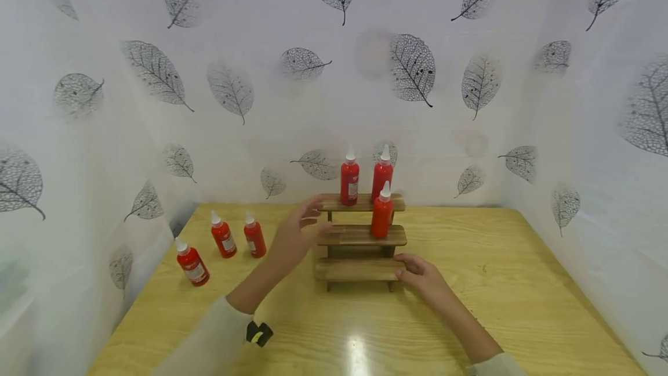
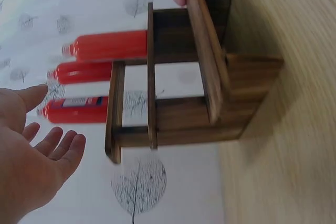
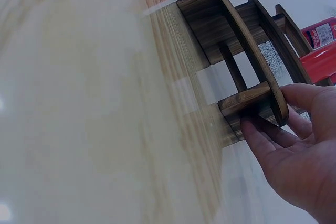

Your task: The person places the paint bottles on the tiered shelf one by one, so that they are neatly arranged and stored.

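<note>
A three-tier wooden step shelf (image 1: pixel 360 270) stands at the middle of the table. My right hand (image 1: pixel 425 282) grips the right end of its lowest step; in the right wrist view the thumb and fingers (image 3: pixel 257 137) lie on opposite faces of the board. Two red squeeze bottles with white nozzle caps, a left one (image 1: pixel 349 181) and a right one (image 1: pixel 382 176), stand upright on the top tier. Another red bottle (image 1: pixel 382 217) stands on the middle tier, at the right. My left hand (image 1: pixel 292 237) is beside the shelf's left side, holding nothing, its fingers spread in the left wrist view.
On the left part of the table stand three more red bottles: a near one (image 1: pixel 193 263), a middle one (image 1: pixel 224 238) and one closest to the shelf (image 1: pixel 254 238). A white leaf-print curtain (image 1: pixel 292 109) surrounds the wooden table (image 1: pixel 469 248) at the back and sides.
</note>
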Demonstrator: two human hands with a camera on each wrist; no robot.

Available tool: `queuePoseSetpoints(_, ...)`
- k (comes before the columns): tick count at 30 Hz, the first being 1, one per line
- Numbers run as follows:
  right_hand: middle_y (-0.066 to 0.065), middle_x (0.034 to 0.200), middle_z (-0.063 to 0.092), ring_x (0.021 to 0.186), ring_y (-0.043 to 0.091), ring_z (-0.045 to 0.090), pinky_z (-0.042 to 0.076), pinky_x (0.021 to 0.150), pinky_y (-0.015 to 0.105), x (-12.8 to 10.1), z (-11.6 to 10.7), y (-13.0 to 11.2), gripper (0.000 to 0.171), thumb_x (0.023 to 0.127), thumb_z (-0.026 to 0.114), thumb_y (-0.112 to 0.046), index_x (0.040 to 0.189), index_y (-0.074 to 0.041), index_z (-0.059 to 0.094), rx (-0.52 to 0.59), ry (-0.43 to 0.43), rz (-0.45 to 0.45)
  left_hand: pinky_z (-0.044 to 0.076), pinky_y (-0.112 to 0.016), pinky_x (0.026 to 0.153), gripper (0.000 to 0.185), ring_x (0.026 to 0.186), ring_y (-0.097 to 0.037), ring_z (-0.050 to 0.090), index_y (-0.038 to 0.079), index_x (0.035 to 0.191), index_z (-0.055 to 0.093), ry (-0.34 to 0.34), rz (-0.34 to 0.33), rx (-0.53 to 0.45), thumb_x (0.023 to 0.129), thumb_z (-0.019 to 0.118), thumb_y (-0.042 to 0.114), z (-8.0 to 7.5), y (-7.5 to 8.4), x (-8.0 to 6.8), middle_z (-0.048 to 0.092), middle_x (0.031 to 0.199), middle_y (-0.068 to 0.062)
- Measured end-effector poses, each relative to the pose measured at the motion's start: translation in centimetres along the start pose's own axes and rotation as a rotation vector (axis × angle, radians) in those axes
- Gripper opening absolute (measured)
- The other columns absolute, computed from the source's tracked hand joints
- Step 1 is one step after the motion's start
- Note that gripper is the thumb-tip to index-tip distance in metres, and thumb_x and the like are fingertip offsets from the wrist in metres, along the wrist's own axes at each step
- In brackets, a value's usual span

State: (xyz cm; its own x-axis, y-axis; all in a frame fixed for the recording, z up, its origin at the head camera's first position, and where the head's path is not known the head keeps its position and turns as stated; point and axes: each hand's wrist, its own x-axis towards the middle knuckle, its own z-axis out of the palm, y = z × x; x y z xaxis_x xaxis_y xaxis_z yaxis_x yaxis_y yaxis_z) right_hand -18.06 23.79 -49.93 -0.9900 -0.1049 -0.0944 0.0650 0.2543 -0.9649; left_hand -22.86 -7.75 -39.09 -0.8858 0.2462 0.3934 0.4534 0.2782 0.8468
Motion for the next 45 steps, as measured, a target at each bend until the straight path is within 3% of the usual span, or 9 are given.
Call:
queuePoseSetpoints(11, 0.018, 0.151, 0.049, 0.145, 0.043, 0.036, 0.038, 0.114, 0.059, 0.0, -0.1, -0.1, 0.047, 0.096, 0.068, -0.03, 0.138, -0.011, 0.058, -0.015, -0.012, -0.016, 0.05, -0.049, 0.105, 0.057, 0.123, -0.028, 0.06, 0.021, 0.146, 0.051, 0.17, -0.14, 0.099, 0.095, 0.071, 0.038, -7.0, -2.4, -4.6, 0.059, 0.137, -0.006)
queuePoseSetpoints(15, 0.018, 0.152, 0.048, 0.146, 0.042, 0.036, 0.038, 0.115, 0.059, -0.1, -0.1, -0.2, 0.047, 0.096, 0.068, -0.029, 0.138, -0.011, 0.058, -0.006, -0.017, -0.016, 0.051, -0.024, 0.102, 0.057, 0.122, -0.025, 0.06, 0.019, 0.148, 0.049, 0.241, -0.174, 0.167, 0.096, 0.069, 0.035, -9.2, -2.9, -6.5, 0.059, 0.139, -0.007)
queuePoseSetpoints(18, 0.018, 0.152, 0.048, 0.145, 0.042, 0.038, 0.039, 0.114, 0.058, -0.1, -0.1, -0.1, 0.047, 0.097, 0.068, -0.029, 0.139, -0.011, 0.057, -0.003, -0.023, -0.015, 0.045, -0.007, 0.095, 0.057, 0.117, -0.011, 0.059, 0.015, 0.147, 0.049, 0.309, -0.169, 0.212, 0.097, 0.069, 0.03, -10.7, -3.5, -7.9, 0.059, 0.138, -0.009)
queuePoseSetpoints(23, 0.017, 0.153, 0.048, 0.145, 0.041, 0.037, 0.039, 0.114, 0.058, -0.1, -0.1, 0.0, 0.047, 0.096, 0.068, -0.03, 0.139, -0.012, 0.058, -0.003, -0.022, -0.01, 0.041, 0.0, 0.09, 0.058, 0.109, 0.009, 0.052, 0.015, 0.149, 0.048, 0.413, -0.245, 0.296, 0.097, 0.069, 0.03, -13.2, -4.8, -10.1, 0.058, 0.138, -0.008)
queuePoseSetpoints(29, 0.018, 0.154, 0.046, 0.146, 0.043, 0.035, 0.036, 0.115, 0.06, 0.0, -0.1, 0.0, 0.048, 0.096, 0.069, -0.032, 0.138, -0.013, 0.058, -0.003, -0.018, -0.01, 0.04, 0.003, 0.086, 0.061, 0.112, 0.006, 0.051, 0.019, 0.153, 0.042, 0.488, -0.408, 0.307, 0.099, 0.065, 0.037, -15.5, -6.1, -11.9, 0.055, 0.142, -0.007)
queuePoseSetpoints(33, 0.018, 0.154, 0.046, 0.146, 0.043, 0.034, 0.036, 0.116, 0.059, 0.0, -0.1, 0.0, 0.047, 0.096, 0.069, -0.031, 0.138, -0.013, 0.059, 0.004, -0.019, -0.009, 0.04, 0.004, 0.084, 0.061, 0.111, 0.001, 0.052, 0.016, 0.152, 0.044, 0.549, -0.459, 0.3, 0.098, 0.066, 0.035, -16.4, -7.0, -12.3, 0.054, 0.141, -0.009)
queuePoseSetpoints(37, 0.017, 0.154, 0.046, 0.147, 0.042, 0.034, 0.036, 0.116, 0.059, -0.1, -0.1, -0.1, 0.047, 0.096, 0.068, -0.031, 0.138, -0.013, 0.058, -0.003, -0.018, -0.013, 0.037, 0.004, 0.079, 0.061, 0.115, -0.013, 0.052, 0.014, 0.152, 0.044, 0.539, -0.502, 0.3, 0.098, 0.066, 0.034, -17.0, -8.0, -12.3, 0.052, 0.143, -0.01)
queuePoseSetpoints(42, 0.016, 0.154, 0.046, 0.147, 0.042, 0.034, 0.037, 0.115, 0.059, -0.2, -0.2, -0.3, 0.047, 0.097, 0.068, -0.031, 0.139, -0.012, 0.058, -0.014, -0.018, -0.021, 0.044, -0.005, 0.084, 0.066, 0.131, -0.032, 0.047, 0.009, 0.157, 0.035, 0.407, -0.557, 0.311, 0.102, 0.06, 0.036, -17.8, -9.1, -12.1, 0.045, 0.152, -0.018)
queuePoseSetpoints(45, 0.016, 0.153, 0.048, 0.147, 0.042, 0.034, 0.036, 0.116, 0.059, -0.1, -0.2, -0.3, 0.046, 0.096, 0.069, -0.03, 0.137, -0.012, 0.059, -0.007, -0.009, -0.019, 0.053, -0.029, 0.101, 0.069, 0.136, -0.039, 0.044, 0.007, 0.158, 0.03, 0.354, -0.586, 0.31, 0.103, 0.057, 0.037, -18.1, -9.7, -11.9, 0.042, 0.154, -0.022)
